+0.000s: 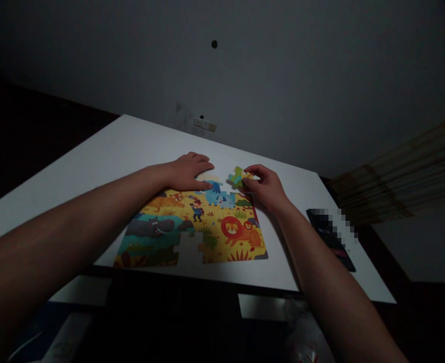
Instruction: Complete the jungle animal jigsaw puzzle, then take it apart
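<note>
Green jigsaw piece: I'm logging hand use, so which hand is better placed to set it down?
Probably the right hand: it pinches the green jigsaw piece, while the left hand is spread at the far edge of the animal jigsaw.

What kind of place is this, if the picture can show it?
Probably an indoor room, perhaps in a home, dimly lit. A partly filled animal jigsaw lies on a white table; behind is a plain wall, and what looks like a curtain hangs at the picture's right.
</note>
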A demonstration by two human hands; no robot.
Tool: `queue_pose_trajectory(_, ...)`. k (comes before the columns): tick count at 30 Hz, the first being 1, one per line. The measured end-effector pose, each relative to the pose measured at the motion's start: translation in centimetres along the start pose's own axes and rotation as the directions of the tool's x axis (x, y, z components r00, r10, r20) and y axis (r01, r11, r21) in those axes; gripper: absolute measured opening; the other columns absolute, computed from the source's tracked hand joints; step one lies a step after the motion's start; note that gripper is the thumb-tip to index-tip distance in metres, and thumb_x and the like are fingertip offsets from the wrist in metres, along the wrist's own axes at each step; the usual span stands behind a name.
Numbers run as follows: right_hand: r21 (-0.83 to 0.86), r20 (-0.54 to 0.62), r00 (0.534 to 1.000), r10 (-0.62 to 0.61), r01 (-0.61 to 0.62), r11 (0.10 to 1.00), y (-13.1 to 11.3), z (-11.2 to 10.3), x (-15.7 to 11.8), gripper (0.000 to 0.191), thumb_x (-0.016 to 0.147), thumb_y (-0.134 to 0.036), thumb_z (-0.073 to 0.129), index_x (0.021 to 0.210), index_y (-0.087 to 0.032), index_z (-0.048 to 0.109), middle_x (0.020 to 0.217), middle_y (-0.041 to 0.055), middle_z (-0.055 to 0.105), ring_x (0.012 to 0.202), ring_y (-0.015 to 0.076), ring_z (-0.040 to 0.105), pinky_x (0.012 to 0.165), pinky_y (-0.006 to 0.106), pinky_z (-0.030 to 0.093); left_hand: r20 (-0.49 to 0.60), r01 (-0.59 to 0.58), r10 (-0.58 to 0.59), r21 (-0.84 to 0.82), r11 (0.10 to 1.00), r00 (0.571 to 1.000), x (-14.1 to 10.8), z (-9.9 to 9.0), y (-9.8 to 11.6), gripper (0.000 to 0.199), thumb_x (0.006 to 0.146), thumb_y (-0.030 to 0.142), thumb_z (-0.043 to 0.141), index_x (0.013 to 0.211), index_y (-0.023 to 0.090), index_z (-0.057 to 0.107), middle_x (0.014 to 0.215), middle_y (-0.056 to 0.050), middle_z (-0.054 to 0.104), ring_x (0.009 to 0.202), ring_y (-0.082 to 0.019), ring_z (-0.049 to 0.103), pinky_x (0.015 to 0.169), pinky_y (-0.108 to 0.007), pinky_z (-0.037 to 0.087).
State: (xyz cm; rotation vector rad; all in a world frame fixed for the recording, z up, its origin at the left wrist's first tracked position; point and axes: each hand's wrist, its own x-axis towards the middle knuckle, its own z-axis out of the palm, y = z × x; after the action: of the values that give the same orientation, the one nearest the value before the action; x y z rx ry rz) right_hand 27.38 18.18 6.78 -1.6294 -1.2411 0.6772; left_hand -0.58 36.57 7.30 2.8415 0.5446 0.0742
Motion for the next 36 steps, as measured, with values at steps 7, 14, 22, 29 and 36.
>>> queue_pose_trajectory(7,-0.009,0.060,0.998,0.000,0.001,1.000,0.47,-0.12,0.03,0.042,0.088,-0.062,0.095,0.108,-0.029,0.077,0.105,0.0051,0.078,0.087,0.0258,0.078,0.081,0.047,0.071,0.013,0.004,-0.004,-0.001,1.000,1.000,0.07,-0.10,0.15,0.100,0.105,0.090,0.057,0.179,0.023,0.059,0.192,-0.022,0.050,0.173,-0.051,0.044,0.145,-0.065,0.033)
queue_pose_trajectory(14,0.052,0.031,0.999,0.021,-0.023,0.998,-0.10,0.07,-0.16,0.043,0.092,-0.062,0.090,0.113,-0.031,0.070,0.110,0.0026,0.076,0.084,0.0227,0.077,0.075,0.042,0.070,0.009,0.010,-0.010,-0.004,1.000,1.000,0.06,-0.02,0.08,0.100,0.106,0.090,0.057,0.180,0.023,0.059,0.193,-0.021,0.049,0.174,-0.049,0.042,0.145,-0.063,0.032)
queue_pose_trajectory(22,0.058,-0.037,0.994,-0.102,0.104,0.993,0.34,-0.13,0.11,0.060,0.084,-0.057,0.102,0.132,-0.035,0.074,0.117,0.0037,0.078,0.094,0.0249,0.080,0.079,0.041,0.072,0.033,0.024,-0.025,0.032,0.999,0.999,0.04,-0.36,0.52,0.097,0.109,0.084,0.059,0.181,0.020,0.057,0.194,-0.022,0.048,0.176,-0.049,0.042,0.146,-0.061,0.032)
queue_pose_trajectory(29,-0.008,-0.064,0.981,-0.185,0.185,0.983,0.66,-0.47,0.53,0.044,0.087,-0.058,0.101,0.118,-0.033,0.084,0.110,0.0073,0.087,0.103,0.0311,0.083,0.099,0.053,0.071,0.025,0.020,-0.021,0.037,0.999,0.999,0.08,-0.31,0.46,0.096,0.109,0.086,0.058,0.181,0.023,0.057,0.193,-0.021,0.050,0.174,-0.048,0.045,0.145,-0.061,0.034)
queue_pose_trajectory(36,-0.046,0.025,0.983,-0.180,0.181,0.982,0.82,0.38,0.20,0.045,0.091,-0.066,0.098,0.116,-0.029,0.090,0.107,0.0092,0.089,0.095,0.0298,0.083,0.088,0.048,0.071,0.024,0.019,-0.021,0.049,0.999,0.999,0.11,-0.28,0.52,0.096,0.109,0.085,0.058,0.182,0.022,0.057,0.193,-0.021,0.049,0.174,-0.048,0.045,0.144,-0.059,0.034)
